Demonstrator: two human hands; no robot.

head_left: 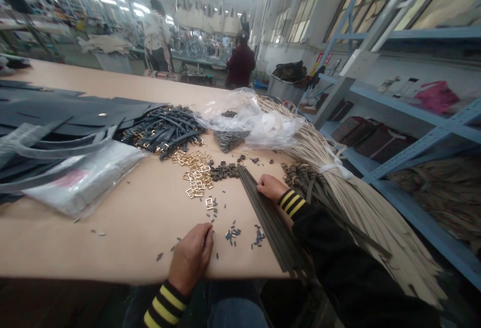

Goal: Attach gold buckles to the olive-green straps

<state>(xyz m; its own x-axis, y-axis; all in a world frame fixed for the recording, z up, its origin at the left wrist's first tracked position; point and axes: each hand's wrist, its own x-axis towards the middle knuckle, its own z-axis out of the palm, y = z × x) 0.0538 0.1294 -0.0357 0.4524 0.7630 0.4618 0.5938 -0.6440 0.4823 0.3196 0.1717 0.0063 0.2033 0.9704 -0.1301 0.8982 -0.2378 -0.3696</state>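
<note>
So: right hand on dark strap stack, left hand beside loose bits

Nearest the camera, the left hand (191, 259) lies at the near edge of the tan work table (112, 248), knuckles up and fingers curled down, with a black sleeve (165, 307) striped yellow at the wrist. The fingers are closed in, but I cannot tell whether anything small sits under them. Small dark pieces (233, 235) lie just beyond it, singly and in two loose clusters.

The right hand (269, 188) rests on the far end of a long stack of narrow dark straps (265, 223), fingers half curled. It appears to lie on the stack rather than clamp it, though the view is poor. The stack's near end runs past the table edge. Just right of the hand lies a heap of dark strap ends (296, 178), then a large bundle of cream straps (361, 213) tied with a white band (330, 168).

Farther on, a single gold buckle (209, 204) lies just short of a heap of gold buckles (195, 175). Beside that are a pile of dark loops (223, 171), dark straps fitted with buckles (161, 130) and a clear plastic bag (244, 122). To the left are black leather panels (63, 110) and a white packet (82, 180).

Beyond the table, bags sit on blue metal shelves (424, 142), and two people stand well off, one in a dark red top (240, 65), one in a light top (158, 32).
</note>
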